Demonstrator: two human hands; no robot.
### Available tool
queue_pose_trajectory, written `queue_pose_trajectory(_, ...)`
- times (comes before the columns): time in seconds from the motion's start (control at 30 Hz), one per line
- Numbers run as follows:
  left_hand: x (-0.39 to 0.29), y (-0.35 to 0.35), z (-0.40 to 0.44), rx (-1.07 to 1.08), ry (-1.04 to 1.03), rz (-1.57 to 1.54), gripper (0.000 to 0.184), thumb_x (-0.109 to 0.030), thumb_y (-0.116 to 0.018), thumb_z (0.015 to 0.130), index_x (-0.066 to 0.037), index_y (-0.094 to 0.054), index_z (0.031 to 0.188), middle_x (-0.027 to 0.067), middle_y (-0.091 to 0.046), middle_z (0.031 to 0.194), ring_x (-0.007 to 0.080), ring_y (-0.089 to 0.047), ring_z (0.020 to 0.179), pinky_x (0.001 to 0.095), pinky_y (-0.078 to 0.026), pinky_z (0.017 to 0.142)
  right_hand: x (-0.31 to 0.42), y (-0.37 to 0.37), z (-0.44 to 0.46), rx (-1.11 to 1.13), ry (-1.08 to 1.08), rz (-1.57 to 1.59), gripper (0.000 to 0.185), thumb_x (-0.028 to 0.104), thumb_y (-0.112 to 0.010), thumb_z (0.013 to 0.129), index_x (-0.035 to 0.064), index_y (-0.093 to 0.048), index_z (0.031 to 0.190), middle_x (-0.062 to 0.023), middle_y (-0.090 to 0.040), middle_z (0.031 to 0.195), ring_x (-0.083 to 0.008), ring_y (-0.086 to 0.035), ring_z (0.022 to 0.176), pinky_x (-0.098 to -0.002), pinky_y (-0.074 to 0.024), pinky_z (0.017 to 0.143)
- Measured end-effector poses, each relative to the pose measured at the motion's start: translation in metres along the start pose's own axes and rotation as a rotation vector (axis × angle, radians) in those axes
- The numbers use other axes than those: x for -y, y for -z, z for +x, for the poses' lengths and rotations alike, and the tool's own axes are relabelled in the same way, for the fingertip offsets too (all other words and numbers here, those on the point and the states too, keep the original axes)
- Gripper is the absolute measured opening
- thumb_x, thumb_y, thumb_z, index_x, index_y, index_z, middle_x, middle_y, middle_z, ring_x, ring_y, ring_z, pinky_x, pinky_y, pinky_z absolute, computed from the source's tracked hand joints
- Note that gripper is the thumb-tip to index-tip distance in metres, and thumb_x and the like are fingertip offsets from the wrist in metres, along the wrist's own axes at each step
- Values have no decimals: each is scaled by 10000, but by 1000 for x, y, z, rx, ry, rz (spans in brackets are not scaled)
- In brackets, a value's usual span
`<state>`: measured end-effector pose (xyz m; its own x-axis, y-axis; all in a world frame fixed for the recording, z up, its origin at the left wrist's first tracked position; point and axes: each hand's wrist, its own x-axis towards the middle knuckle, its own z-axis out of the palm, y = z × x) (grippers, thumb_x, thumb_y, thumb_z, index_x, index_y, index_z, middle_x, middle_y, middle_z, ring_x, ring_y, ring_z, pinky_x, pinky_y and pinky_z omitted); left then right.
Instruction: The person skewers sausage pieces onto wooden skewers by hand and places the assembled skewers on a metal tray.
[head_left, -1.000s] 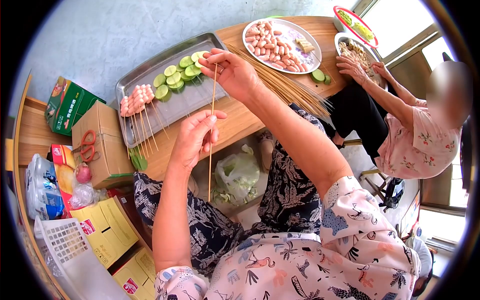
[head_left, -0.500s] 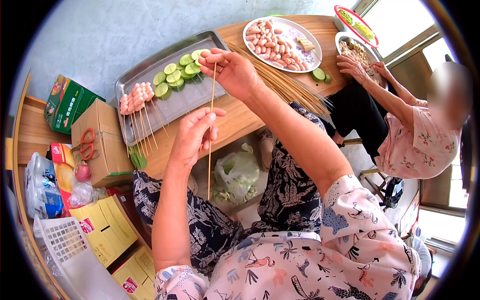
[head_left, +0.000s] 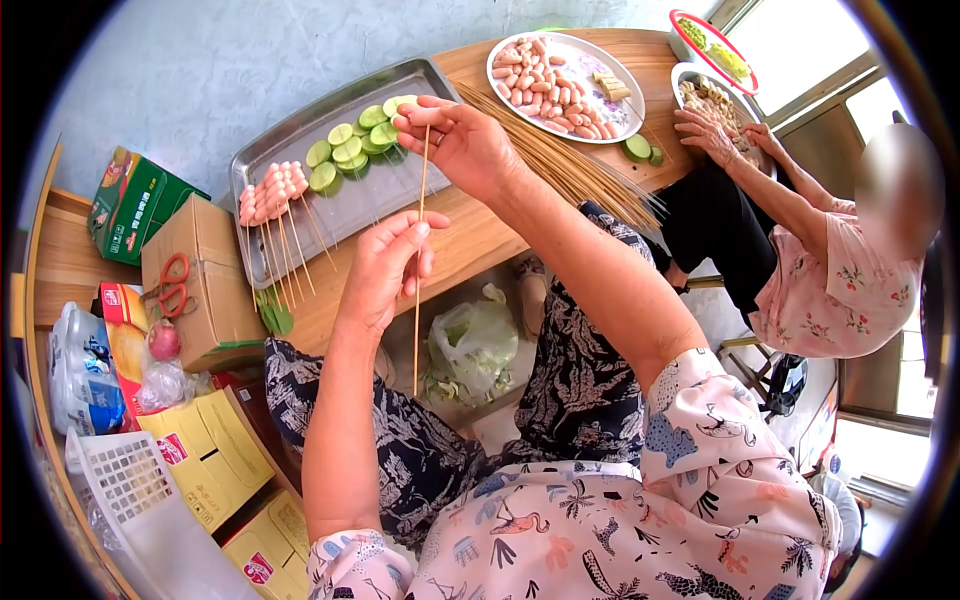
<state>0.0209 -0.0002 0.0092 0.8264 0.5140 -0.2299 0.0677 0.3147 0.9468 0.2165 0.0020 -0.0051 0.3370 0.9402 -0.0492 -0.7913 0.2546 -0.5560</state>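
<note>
A long bamboo skewer stands nearly upright in front of my lap. My left hand pinches it near the middle between thumb and fingers. Higher up, over the tray's edge, my right hand has its bent fingers at the skewer's upper end; the exact grip on the tip is partly hidden. Behind the hands lies a metal tray. On it are green cucumber slices on skewers and a row of small pink sausages on skewers. A bundle of loose bamboo skewers lies to the right.
A white plate holds small sausages. Beside it are cut cucumber pieces. At the right, a co-worker's hands work over a bowl. A cardboard box with red-handled scissors stands left. A plastic bag sits below.
Both hands and the skewer have shifted very slightly up and left. The hold on the skewer looks the same, and the tray's contents have not moved.
</note>
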Motion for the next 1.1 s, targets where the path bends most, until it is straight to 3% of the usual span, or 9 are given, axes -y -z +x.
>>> queue_pose_trajectory(0.2, -1, -1, 0, -11, 6, 12, 288, -244, -504, 963, 2, -597, 1080, -46, -473, 589, -1, -371, 467, 138, -260, 392, -1, 4, -1, 33, 3, 61, 269, 152, -417, 939, -31, -462, 1131, -207, -613, 1067, -295, -622, 979, -421, -511, 881)
queue_pose_trajectory(0.63, 1, -1, 0, -12, 11, 22, 298, -251, -501, 966, 6, -596, 1086, -45, -462, 581, 0, -353, 454, 140, -250, 385, -4, 2, -2, -1, 27, -18, 357, 77, -459, 879, -60, -422, 1206, -193, -613, 1036, -250, -623, 891, -382, -519, 847)
queue_pose_trajectory(0.93, 2, 0, 0, -26, 1, 24, 282, -238, -498, 964, -3, -603, 1077, -51, -458, 578, 0, -348, 451, 142, -246, 386, -9, 2, -7, 19, 29, -87, 385, 154, -459, 901, -20, -369, 1233, -187, -618, 1058, -249, -620, 915, -400, -505, 859)
queue_pose_trajectory(1.0, 2, 0, 1, -23, 2, 23, 280, -237, -497, 964, -4, -603, 1077, -52, -458, 579, -1, -350, 454, 141, -245, 387, -8, 1, -9, 28, 5, -110, 476, 140, -400, 931, -47, -282, 1352, -187, -597, 1147, -261, -590, 990, -423, -466, 925)
queue_pose_trajectory(1.1, 1, 1, 0, -24, 2, 24, 279, -235, -495, 965, -4, -604, 1077, -52, -460, 582, -1, -355, 461, 140, -247, 390, -10, 0, -11, 17, -16, -158, 476, 152, -389, 935, -42, -282, 1356, -181, -597, 1161, -262, -582, 1012, -422, -457, 931)
